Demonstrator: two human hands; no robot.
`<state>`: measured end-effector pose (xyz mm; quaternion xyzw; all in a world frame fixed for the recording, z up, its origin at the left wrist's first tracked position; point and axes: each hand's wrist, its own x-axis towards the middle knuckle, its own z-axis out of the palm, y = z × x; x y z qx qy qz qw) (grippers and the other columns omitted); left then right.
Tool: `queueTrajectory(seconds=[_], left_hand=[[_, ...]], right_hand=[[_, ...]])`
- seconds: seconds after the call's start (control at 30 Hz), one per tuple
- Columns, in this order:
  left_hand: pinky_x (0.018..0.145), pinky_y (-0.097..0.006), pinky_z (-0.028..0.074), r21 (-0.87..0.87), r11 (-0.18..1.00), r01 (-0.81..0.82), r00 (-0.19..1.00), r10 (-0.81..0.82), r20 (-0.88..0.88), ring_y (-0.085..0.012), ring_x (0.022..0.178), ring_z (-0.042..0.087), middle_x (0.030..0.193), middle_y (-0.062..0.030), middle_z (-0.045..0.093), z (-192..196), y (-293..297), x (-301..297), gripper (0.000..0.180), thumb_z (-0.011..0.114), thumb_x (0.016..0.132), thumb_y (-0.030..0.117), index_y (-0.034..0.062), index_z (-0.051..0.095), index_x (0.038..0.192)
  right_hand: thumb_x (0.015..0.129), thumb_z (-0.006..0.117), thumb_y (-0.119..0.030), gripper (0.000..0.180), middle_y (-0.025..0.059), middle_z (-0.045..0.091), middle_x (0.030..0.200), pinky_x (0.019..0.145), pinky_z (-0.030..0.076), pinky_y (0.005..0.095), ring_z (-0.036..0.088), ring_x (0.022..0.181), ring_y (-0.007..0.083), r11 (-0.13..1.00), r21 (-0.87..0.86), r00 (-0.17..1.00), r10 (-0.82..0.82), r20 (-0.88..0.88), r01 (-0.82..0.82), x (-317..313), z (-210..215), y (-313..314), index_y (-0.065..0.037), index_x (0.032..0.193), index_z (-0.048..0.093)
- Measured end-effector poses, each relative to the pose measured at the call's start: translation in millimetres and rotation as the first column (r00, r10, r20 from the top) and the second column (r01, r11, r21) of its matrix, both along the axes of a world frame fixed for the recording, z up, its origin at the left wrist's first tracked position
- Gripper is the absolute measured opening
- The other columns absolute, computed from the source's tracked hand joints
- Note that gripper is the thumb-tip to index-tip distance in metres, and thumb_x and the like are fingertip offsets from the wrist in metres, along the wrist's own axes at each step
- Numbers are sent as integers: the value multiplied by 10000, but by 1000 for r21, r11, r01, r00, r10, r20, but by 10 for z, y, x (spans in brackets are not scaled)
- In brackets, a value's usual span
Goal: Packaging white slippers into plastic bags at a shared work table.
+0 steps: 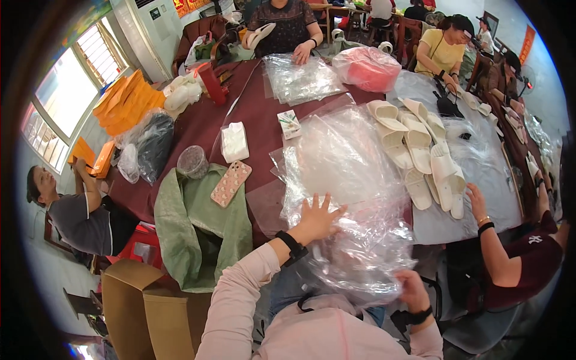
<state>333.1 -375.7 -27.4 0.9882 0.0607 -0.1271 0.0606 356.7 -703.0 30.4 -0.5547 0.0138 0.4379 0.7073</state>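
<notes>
Pale pink top (336, 339) of the wearer faces the near edge of a table (195, 129) covered in dark red cloth. Clear flat plastic bags (342, 156) lie stacked from that edge, their long axis running away from the wearer, the crumpled near end hanging over the lap. Left of them drapes a green woven sack (174, 210); right of them lie off-white open-toe slippers (417, 141). The left hand (315, 219) rests palm down on the bags' left side, fingers spread wide; the right hand (414, 291), nearer the body, pinches their near right corner narrowly, the stack extending forward-left from it. A pink patterned phone case (231, 183) lies on the sack's upper right.
</notes>
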Motion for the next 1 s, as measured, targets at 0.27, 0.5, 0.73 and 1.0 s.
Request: queueTrajectory(seconds=[0.27, 0.5, 0.73, 1.0], left_hand=[[1016, -661, 216, 0, 1000, -14, 997, 14, 77, -509, 1330, 196, 1503, -223, 143, 20, -75, -55, 760, 567, 799, 569, 364, 225, 1445], [1066, -637, 60, 13, 984, 180, 974, -180, 137, -399, 1392, 113, 1525, -153, 138, 167, -66, 155, 741, 569, 768, 595, 226, 389, 1385], [1066, -598, 127, -530, 756, 384, 882, -132, 452, -361, 1342, 255, 1436, -138, 352, 144, 136, 214, 719, 613, 763, 553, 160, 452, 1343], [1027, -424, 324, -897, 334, 289, 933, 112, 342, -314, 1274, 377, 1311, -159, 482, 408, 44, -177, 587, 631, 849, 360, 19, 464, 1297]], right_hand=[[846, 505, -143, 196, 109, 579, 1053, 756, 494, 326, 564, 944, 176, 914, 230, 596, -394, 700, 334, -180, 323, -942, -39, 1009, 539], [814, 488, -124, 164, 88, 567, 940, 738, 480, 301, 553, 868, 158, 900, 403, 519, -428, 740, 168, 1182, 840, -17, -35, 945, 532], [776, 467, -102, 130, 64, 552, 809, 717, 464, 273, 539, 780, 138, 809, 574, 490, -451, 746, -129, 2167, 1313, 1096, -32, 870, 524], [741, 417, -145, 577, 198, 502, 1201, 893, 468, 464, 494, 1118, 367, 532, 841, 945, -219, 244, -94, 1404, 1131, 1952, 39, 1288, 419]])
